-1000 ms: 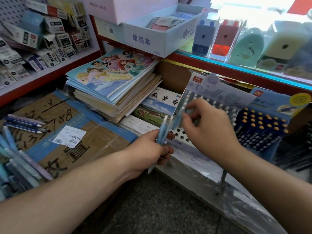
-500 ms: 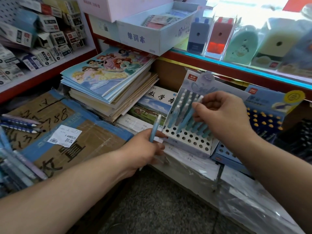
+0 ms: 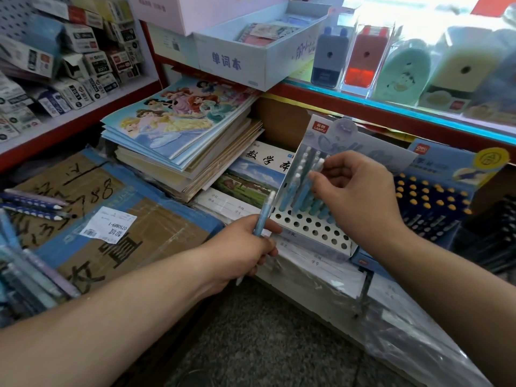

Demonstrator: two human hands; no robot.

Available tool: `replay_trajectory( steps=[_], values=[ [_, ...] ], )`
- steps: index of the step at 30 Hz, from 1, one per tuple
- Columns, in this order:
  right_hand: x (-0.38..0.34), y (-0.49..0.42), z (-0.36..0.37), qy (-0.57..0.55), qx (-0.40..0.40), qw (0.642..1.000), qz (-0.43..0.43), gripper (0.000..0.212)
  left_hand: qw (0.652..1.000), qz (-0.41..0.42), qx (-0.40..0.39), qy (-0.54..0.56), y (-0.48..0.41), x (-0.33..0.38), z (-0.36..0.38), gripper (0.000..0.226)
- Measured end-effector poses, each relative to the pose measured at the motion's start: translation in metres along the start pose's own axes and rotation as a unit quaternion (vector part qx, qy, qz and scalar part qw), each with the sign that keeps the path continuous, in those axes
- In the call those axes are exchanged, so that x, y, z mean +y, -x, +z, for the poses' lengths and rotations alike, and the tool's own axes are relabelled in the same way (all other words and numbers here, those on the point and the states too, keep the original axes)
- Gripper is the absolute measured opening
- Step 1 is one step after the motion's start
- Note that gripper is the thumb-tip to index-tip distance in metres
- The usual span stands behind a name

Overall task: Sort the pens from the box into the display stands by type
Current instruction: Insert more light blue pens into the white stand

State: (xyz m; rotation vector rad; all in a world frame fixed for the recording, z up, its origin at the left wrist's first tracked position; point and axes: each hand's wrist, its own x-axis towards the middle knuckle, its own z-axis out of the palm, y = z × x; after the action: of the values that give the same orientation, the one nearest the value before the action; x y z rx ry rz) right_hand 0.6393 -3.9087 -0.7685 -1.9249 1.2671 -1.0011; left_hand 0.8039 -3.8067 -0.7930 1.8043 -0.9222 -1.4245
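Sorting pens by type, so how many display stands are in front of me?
2. The pale blue stand, partly filled with light blue pens, is at the right hand. The dark blue stand, holding yellow-topped pens, is right of it. More may be hidden far right.

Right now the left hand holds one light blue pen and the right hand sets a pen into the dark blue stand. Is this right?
Not quite. In the head view the right hand pinches a second pen at the pale LANTU stand, not the dark blue stand beside it. The left hand does hold one light blue pen.
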Motion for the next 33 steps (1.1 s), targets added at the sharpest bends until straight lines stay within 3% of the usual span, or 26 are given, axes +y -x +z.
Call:
replay_trajectory(
  steps=[6,9,13,22,24,26,29,33],
  values=[
    [0.001,0.0,0.005,0.024,-0.013,1.0,-0.006,0.014,1.0,0.0,-0.006,-0.007,0.0,0.001,0.001,0.025],
    [0.002,0.004,0.009,0.084,-0.04,0.995,-0.04,0.026,1.0,0.001,-0.007,-0.006,0.0,0.001,0.001,0.025],
    [0.005,0.007,0.015,0.168,-0.043,0.98,-0.095,0.025,1.0,0.005,-0.01,-0.006,0.0,0.001,0.001,0.025],
    [-0.006,0.004,0.012,0.201,-0.064,0.976,-0.046,0.033,1.0,0.017,-0.023,0.005,-0.001,0.0,0.002,0.024],
    [-0.009,0.01,0.008,0.174,-0.059,0.982,-0.04,0.029,0.999,0.025,-0.031,-0.002,0.0,0.0,0.004,0.024],
    [-0.013,0.017,0.004,0.071,-0.087,0.994,0.016,0.024,0.998,0.04,-0.039,-0.019,0.001,-0.001,0.005,0.024],
    [-0.019,0.025,0.001,-0.061,-0.186,0.973,0.122,0.025,0.994,0.075,-0.046,-0.064,0.001,-0.001,0.01,0.023],
    [-0.014,0.027,-0.004,-0.117,-0.236,0.951,0.164,0.014,0.99,0.094,-0.052,-0.091,0.002,0.001,0.018,0.027]
  ],
)
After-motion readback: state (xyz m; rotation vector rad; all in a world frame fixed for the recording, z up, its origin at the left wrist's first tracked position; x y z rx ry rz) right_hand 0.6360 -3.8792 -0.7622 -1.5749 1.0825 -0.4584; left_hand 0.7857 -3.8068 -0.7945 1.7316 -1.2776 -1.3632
